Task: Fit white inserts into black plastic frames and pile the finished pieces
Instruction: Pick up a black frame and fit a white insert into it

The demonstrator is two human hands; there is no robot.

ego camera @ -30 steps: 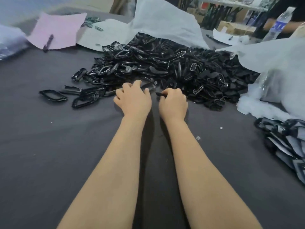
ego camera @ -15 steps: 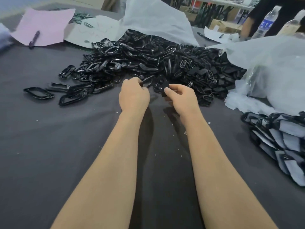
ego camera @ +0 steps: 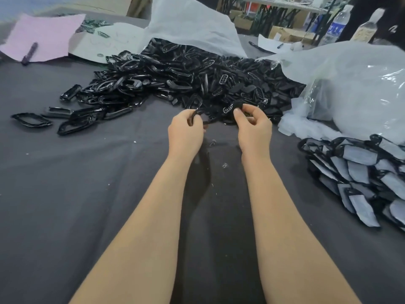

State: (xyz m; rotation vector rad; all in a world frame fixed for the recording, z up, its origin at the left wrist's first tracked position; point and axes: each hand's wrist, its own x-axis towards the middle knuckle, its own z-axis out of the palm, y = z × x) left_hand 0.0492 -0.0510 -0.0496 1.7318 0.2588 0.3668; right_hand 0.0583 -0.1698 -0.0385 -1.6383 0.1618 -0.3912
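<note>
A big heap of black plastic frames (ego camera: 188,82) covers the far middle of the dark cloth. Just in front of it my left hand (ego camera: 186,133) pinches the left end of a black frame (ego camera: 209,116). My right hand (ego camera: 254,128) holds a small black piece with a pale slotted face (ego camera: 232,108) at the frame's right end. Both hands are lifted a little off the cloth. A pile of finished pieces (ego camera: 359,170), black rims with pale grey-white inserts, lies at the right edge.
Several loose frames (ego camera: 72,121) lie scattered to the left. A clear plastic bag (ego camera: 359,88) bulges at the right, white sheeting (ego camera: 192,25) behind the heap. Pink paper (ego camera: 43,36) with a pen (ego camera: 29,53) sits far left. Bottles (ego camera: 335,25) stand far right.
Both hands have come up from the edge of the heap, each with a black part. They have moved apart and now hold the frame between them.
</note>
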